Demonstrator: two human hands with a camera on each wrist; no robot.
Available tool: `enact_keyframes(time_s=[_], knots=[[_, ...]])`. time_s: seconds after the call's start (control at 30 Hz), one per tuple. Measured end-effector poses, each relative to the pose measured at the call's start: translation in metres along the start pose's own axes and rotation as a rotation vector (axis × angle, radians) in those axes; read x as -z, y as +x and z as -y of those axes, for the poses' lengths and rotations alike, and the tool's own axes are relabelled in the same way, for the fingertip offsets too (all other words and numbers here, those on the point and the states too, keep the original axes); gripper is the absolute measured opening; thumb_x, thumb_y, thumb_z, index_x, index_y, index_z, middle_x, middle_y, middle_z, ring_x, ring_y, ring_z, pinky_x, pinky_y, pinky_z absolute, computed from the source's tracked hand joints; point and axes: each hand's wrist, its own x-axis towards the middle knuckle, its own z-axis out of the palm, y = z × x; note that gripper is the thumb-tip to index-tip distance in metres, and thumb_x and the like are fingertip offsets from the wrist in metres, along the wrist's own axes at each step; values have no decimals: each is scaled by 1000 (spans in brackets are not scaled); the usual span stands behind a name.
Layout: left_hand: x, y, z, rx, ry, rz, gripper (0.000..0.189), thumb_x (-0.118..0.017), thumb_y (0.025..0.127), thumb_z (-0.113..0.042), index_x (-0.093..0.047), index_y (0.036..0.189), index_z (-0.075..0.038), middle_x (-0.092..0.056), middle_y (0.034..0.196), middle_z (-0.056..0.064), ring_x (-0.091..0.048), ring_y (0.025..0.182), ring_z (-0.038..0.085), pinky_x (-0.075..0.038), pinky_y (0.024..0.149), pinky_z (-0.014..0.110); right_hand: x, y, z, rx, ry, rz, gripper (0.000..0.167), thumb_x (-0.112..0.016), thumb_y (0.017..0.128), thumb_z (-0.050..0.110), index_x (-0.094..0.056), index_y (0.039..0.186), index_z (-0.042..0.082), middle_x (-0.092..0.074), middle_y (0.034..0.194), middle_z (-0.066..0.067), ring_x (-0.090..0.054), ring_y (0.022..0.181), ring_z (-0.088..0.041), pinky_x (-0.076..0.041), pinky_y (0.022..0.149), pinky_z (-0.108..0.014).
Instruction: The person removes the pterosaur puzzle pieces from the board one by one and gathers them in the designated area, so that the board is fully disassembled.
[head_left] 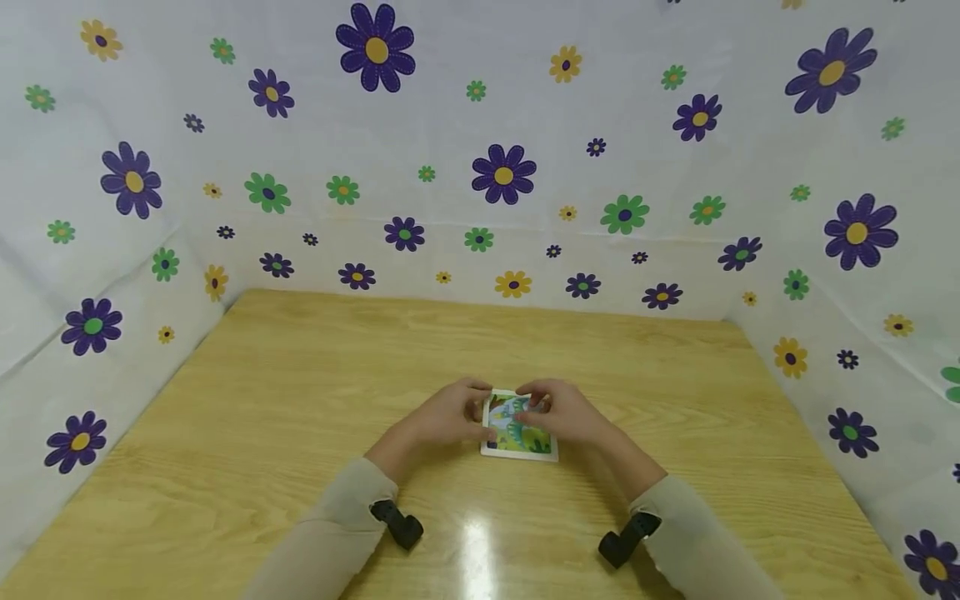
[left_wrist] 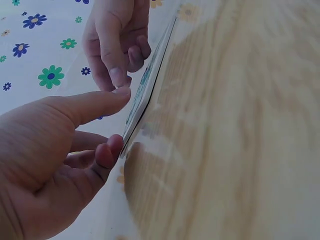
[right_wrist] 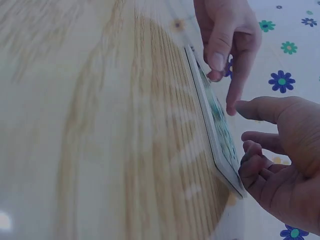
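Observation:
A small, flat picture puzzle [head_left: 534, 439] with a white frame and a bright green and blue cartoon picture lies on the table, between both hands. My left hand [head_left: 453, 412] holds its left side, thumb over the picture and curled fingers at the edge; the left wrist view shows the puzzle's thin rim [left_wrist: 145, 107] against those fingers. From the other side, my right hand [head_left: 570, 412] reaches over the upper right part, thumb and forefinger extended above the picture. No piece shows between its fingertips, and the right wrist view has its other fingers [right_wrist: 252, 167] loosely bent beside the frame.
The wood-grain table [head_left: 300, 375] stretches out around the hands. White cloth [head_left: 420, 125] printed with purple, green and yellow flowers stands along the back and both sides. A black strap mount [head_left: 401, 525] sits on each wrist over light sleeves.

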Motion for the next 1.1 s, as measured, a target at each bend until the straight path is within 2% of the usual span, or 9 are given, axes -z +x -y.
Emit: enact_keyframes(time_s=[0.1,0.3,0.47,0.7,0.87,0.97,1.1], knots=[[-2,-2,0,23,-49,-21,70,-80,87,-21,-47,145,1,-54,136,10,-59,93,13,-51,78,28,-6,5,2,0,12,18,39,-76,90,23,-67,122,3,-64,95,-5,-54,72,-14,-46,61,-24],[-7,2,-1,11,-114,-36,66,-81,85,-14,-52,141,4,-50,144,13,-61,93,14,-51,73,24,-12,11,12,-8,-1,21,40,-75,90,23,-67,124,4,-63,92,-4,-54,74,-15,-46,64,-25],[-11,4,-1,49,-171,-75,63,-81,83,-8,-53,139,5,-48,144,12,-58,90,14,-48,71,23,-14,14,18,-14,-28,36,41,-75,91,21,-66,126,2,-62,87,-4,-52,72,-14,-43,62,-26],[-16,6,1,81,-228,-93,67,-81,83,-7,-51,142,3,-45,147,11,-58,98,15,-51,77,25,-14,18,23,-48,-114,55,38,-75,91,22,-67,124,5,-62,89,-2,-52,74,-14,-43,65,-26],[-17,8,3,72,-244,-96,68,-80,84,-7,-48,143,3,-43,149,12,-58,101,17,-53,83,29,-11,23,27,-11,-181,94,38,-75,91,17,-65,123,0,-62,88,-4,-52,73,-14,-44,64,-27],[-18,8,3,78,-243,-93,69,-80,84,-7,-48,144,3,-43,149,13,-58,102,17,-53,85,29,-10,26,27,-9,-226,120,39,-74,92,18,-61,124,0,-62,91,-6,-54,77,-15,-47,68,-30],[-18,8,4,78,-263,-100,68,-80,84,-5,-47,143,5,-43,149,14,-58,102,18,-54,86,29,-11,28,28,-24,-267,148,41,-72,94,21,-58,126,2,-62,105,-11,-58,94,-21,-51,84,-38]])
